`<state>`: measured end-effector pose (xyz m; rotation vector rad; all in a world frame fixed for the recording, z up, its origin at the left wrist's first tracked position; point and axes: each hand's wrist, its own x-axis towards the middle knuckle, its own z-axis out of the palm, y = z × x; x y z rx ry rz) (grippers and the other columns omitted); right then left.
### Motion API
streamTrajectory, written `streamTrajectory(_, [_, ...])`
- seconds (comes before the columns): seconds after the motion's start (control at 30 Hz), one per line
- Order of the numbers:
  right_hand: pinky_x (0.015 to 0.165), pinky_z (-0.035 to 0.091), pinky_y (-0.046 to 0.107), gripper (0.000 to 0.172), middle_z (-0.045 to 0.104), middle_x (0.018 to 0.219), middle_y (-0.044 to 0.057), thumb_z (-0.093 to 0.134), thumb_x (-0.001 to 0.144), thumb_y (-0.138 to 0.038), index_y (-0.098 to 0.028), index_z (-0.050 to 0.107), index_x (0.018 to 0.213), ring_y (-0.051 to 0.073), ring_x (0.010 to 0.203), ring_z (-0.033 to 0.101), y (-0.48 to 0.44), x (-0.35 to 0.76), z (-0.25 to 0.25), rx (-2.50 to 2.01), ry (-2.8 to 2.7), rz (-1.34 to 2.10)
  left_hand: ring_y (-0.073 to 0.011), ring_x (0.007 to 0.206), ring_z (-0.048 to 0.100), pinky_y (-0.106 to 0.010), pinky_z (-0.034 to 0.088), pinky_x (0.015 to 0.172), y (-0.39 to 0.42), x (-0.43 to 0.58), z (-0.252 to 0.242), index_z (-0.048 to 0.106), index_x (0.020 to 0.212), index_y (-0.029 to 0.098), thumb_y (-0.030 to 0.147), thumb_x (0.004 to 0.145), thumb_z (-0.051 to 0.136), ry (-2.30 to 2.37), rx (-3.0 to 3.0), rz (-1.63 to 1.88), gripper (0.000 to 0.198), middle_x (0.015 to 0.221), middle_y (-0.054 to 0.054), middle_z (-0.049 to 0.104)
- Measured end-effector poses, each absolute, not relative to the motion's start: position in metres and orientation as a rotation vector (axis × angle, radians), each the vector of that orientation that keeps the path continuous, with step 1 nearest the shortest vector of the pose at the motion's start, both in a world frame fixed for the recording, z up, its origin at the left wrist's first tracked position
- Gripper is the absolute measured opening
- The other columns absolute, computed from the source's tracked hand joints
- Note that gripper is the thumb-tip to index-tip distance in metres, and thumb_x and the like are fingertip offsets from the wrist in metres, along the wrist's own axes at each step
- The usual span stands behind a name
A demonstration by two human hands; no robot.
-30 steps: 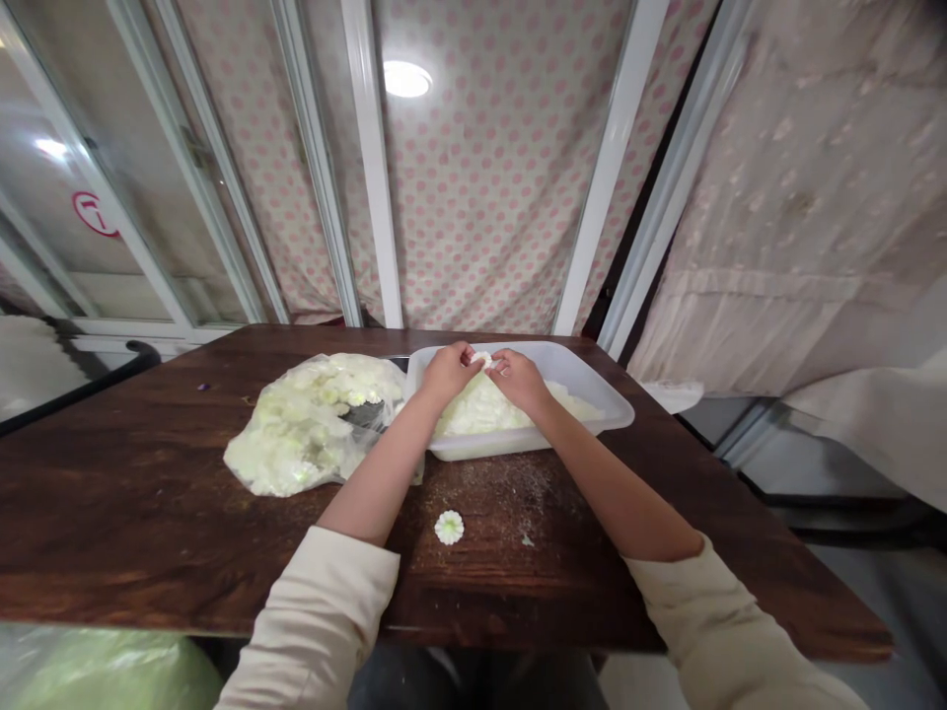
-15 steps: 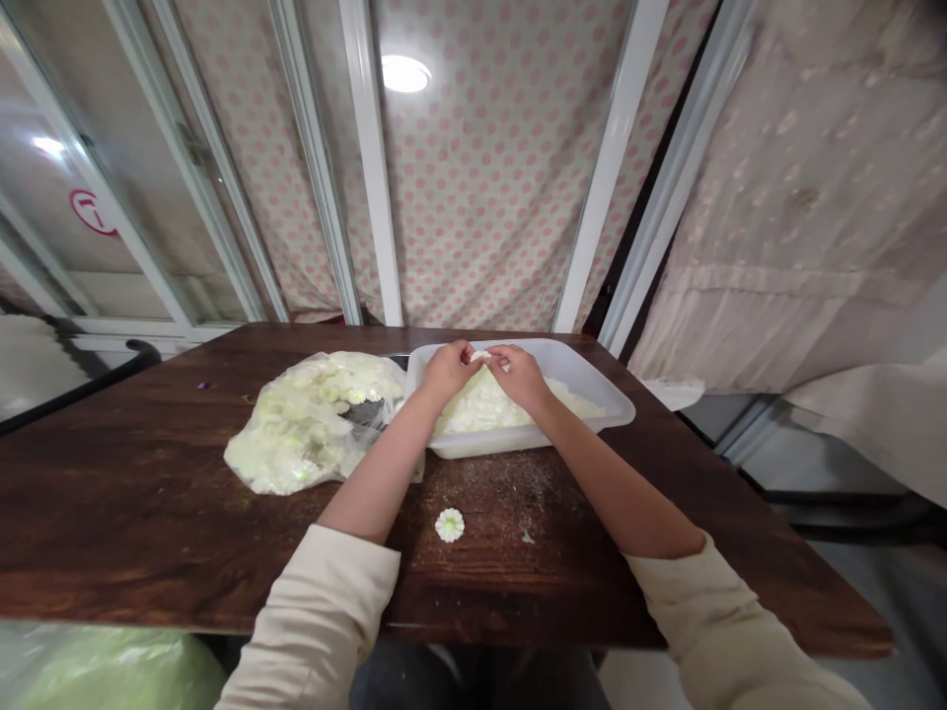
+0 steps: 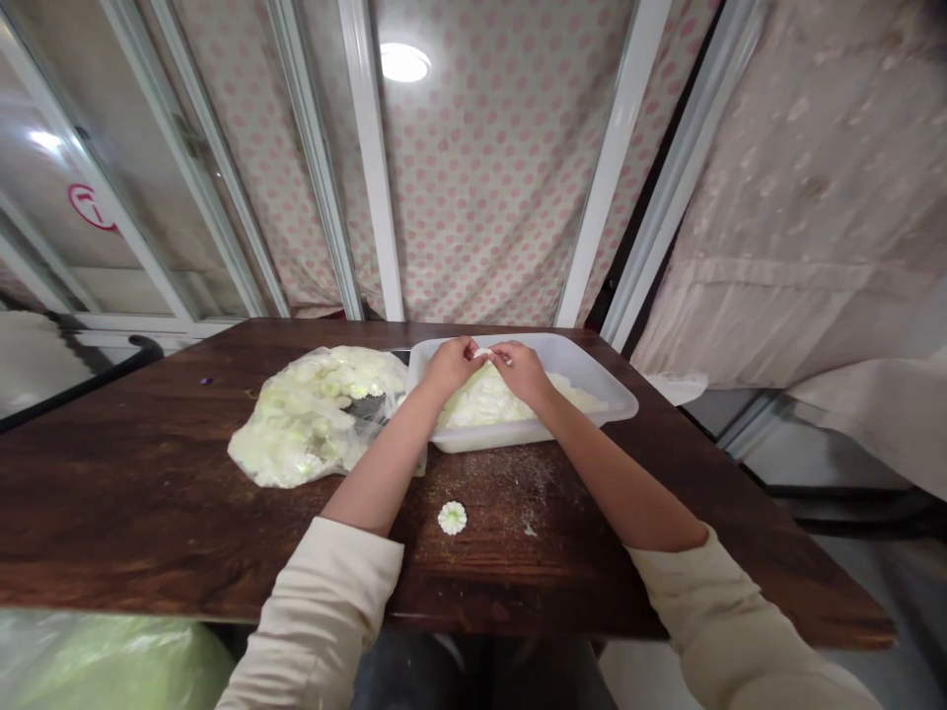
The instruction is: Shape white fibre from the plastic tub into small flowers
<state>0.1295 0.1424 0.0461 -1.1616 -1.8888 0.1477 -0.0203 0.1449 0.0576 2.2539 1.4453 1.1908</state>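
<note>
Above a white plastic tub (image 3: 621, 402), my left hand (image 3: 453, 365) and my right hand (image 3: 521, 369) meet, fingertips pinched from both sides on a small white artificial flower piece (image 3: 482, 352). Much of that piece is hidden by the fingers. Inside the tub lies a heap of pale white-green petal pieces (image 3: 488, 396). Left of the tub, a clear plastic bag (image 3: 296, 424) full of similar white-green flower pieces rests on the table. Between my forearms, a single white flower with a green centre (image 3: 452, 518) lies flat on the wood.
The dark wooden table (image 3: 148, 493) ends in front of a glass partition with a dotted curtain (image 3: 488, 197). Pale crumbs are scattered in front of the tub. A small purple bit (image 3: 205, 381) lies far left. A green-filled plastic bag (image 3: 118, 661) sits below the left front edge.
Both hands stay over the tub. The piece between the fingertips looks narrower now, as if folded or turned. The whole view has shifted slightly.
</note>
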Motion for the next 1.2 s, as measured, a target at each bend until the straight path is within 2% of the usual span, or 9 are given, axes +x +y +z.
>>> streamTrajectory(0.33, [0.068, 0.04, 0.026, 0.01, 0.062, 0.072, 0.003, 0.054, 0.076, -0.017, -0.016, 0.062, 0.069, 0.015, 0.069, 0.055, 0.1385, 0.1319, 0.0501, -1.159, -1.861, 0.148, -0.0116, 0.061, 0.047, -0.024, 0.032, 0.058, 0.142, -0.0198, 0.0589, 0.054, 0.07, 0.016, 0.033, 0.071, 0.056, 1.412, 2.277, 1.161, 0.017, 0.066, -0.001, 0.056])
streamTrajectory(0.53, [0.063, 0.036, 0.025, 0.011, 0.056, 0.067, 0.001, 0.055, 0.076, -0.019, -0.017, 0.054, 0.065, 0.014, 0.064, 0.049, 0.1384, 0.1319, 0.0505, -1.162, -1.85, 0.114, -0.0118, 0.063, 0.048, -0.024, 0.033, 0.058, 0.1429, -0.0191, 0.0572, 0.055, 0.073, 0.015, 0.033, 0.072, 0.055, 1.408, 2.261, 1.171, 0.018, 0.068, -0.001, 0.057])
streamTrajectory(0.7, [0.059, 0.032, 0.024, 0.016, 0.049, 0.061, -0.001, 0.057, 0.073, -0.021, -0.018, 0.046, 0.061, 0.012, 0.059, 0.043, 0.1409, 0.1324, 0.0485, -1.154, -1.831, 0.114, -0.0114, 0.062, 0.047, -0.024, 0.033, 0.058, 0.1423, -0.0189, 0.058, 0.056, 0.073, 0.015, 0.03, 0.072, 0.054, 1.383, 2.274, 1.164, 0.016, 0.068, -0.001, 0.057])
streamTrajectory(0.97, [0.051, 0.025, 0.024, 0.034, 0.037, 0.051, -0.005, 0.061, 0.07, -0.035, -0.019, 0.034, 0.056, 0.009, 0.051, 0.033, 0.1381, 0.1331, 0.0503, -1.191, -1.761, 0.183, -0.0131, 0.062, 0.049, -0.025, 0.032, 0.057, 0.1439, -0.0186, 0.0582, 0.055, 0.07, 0.015, 0.024, 0.074, 0.05, 1.433, 2.315, 1.158, 0.011, 0.067, -0.002, 0.057])
streamTrajectory(1.1, [0.051, 0.024, 0.024, 0.037, 0.035, 0.049, -0.005, 0.06, 0.07, -0.039, -0.019, 0.033, 0.054, 0.009, 0.05, 0.031, 0.1384, 0.1346, 0.0497, -1.196, -1.72, 0.196, -0.0122, 0.061, 0.047, -0.025, 0.031, 0.057, 0.1431, -0.0189, 0.0582, 0.053, 0.069, 0.015, 0.03, 0.075, 0.051, 1.402, 2.301, 1.167, 0.016, 0.066, -0.002, 0.056])
streamTrajectory(1.2, [0.051, 0.024, 0.024, 0.034, 0.035, 0.048, -0.005, 0.057, 0.072, -0.036, -0.018, 0.034, 0.053, 0.009, 0.049, 0.031, 0.1378, 0.1347, 0.0498, -1.189, -1.735, 0.218, -0.0112, 0.059, 0.044, -0.024, 0.029, 0.056, 0.1419, -0.0196, 0.0582, 0.05, 0.066, 0.016, 0.035, 0.076, 0.051, 1.361, 2.292, 1.179, 0.022, 0.063, 0.0, 0.052])
